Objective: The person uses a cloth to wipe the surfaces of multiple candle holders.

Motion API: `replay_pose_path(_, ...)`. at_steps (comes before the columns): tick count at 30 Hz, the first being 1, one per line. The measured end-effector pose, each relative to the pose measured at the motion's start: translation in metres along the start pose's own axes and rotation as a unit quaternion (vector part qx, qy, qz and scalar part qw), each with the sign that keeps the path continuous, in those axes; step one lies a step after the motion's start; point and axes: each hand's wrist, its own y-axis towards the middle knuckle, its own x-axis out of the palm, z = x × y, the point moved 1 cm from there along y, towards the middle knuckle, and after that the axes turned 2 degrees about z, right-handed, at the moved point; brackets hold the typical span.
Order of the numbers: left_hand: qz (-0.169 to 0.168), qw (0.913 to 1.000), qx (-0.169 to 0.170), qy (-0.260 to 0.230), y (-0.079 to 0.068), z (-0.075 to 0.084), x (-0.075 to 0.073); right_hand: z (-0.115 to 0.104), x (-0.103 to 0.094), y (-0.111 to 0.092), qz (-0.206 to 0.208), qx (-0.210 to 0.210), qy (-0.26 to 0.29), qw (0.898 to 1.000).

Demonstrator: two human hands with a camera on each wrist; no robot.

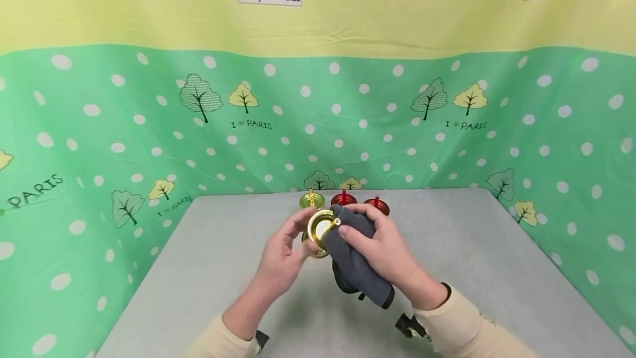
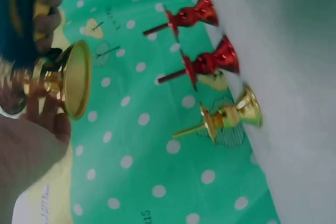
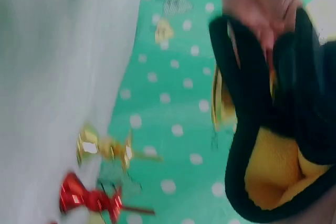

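My left hand (image 1: 280,258) grips a shiny gold candle holder (image 2: 77,82), fingers and thumb round its side; the dish tilts toward the head camera. My right hand (image 1: 387,250) holds a dark grey cloth (image 1: 356,264) with black edging, its thumb pressing the cloth against the holder's dish and spike. In the right wrist view the cloth's yellow inner side (image 3: 273,163) shows in a fold. The cloth covers the right part of the dish. Both hands are raised above the table.
Behind the hands, a gold candle holder (image 1: 312,201) and two red ones, the middle one (image 1: 344,198) and the right one (image 1: 376,206), stand upright in a row near the back edge of the grey table (image 1: 199,253). A green dotted curtain (image 1: 268,164) encloses the table.
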Motion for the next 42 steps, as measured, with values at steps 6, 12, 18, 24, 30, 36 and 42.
replay_pose_path(6, -0.014, 0.9996, -0.020, -0.015, -0.002, -0.001, 0.003, 0.005, 0.005, -0.006, 0.008, 0.046, 0.027, 0.999)
replay_pose_path(12, -0.112, 0.9887, -0.042, -0.091, 0.002, 0.002, -0.005, 0.000, -0.019, 0.004, -0.077, -0.051, -0.063, 0.994)
replay_pose_path(18, -0.248, 0.9579, -0.048, -0.137, 0.010, 0.001, -0.012, -0.010, -0.029, 0.014, -0.092, -0.255, -0.198, 0.942)
replay_pose_path(24, -0.336, 0.9226, -0.094, -0.165, 0.012, -0.005, -0.014, -0.014, -0.021, 0.014, -0.045, -0.477, -0.297, 0.826)
replay_pose_path(30, -0.230, 0.9556, -0.102, -0.153, 0.011, -0.001, -0.007, -0.006, -0.021, 0.012, 0.016, -0.340, -0.290, 0.895)
replay_pose_path(36, -0.017, 0.9960, -0.068, -0.055, 0.010, 0.002, 0.009, 0.007, -0.015, 0.002, 0.032, -0.064, -0.192, 0.979)
replay_pose_path(42, 0.072, 0.9673, -0.164, -0.180, 0.021, 0.000, 0.010, 0.017, -0.004, -0.013, 0.094, -0.181, -0.187, 0.961)
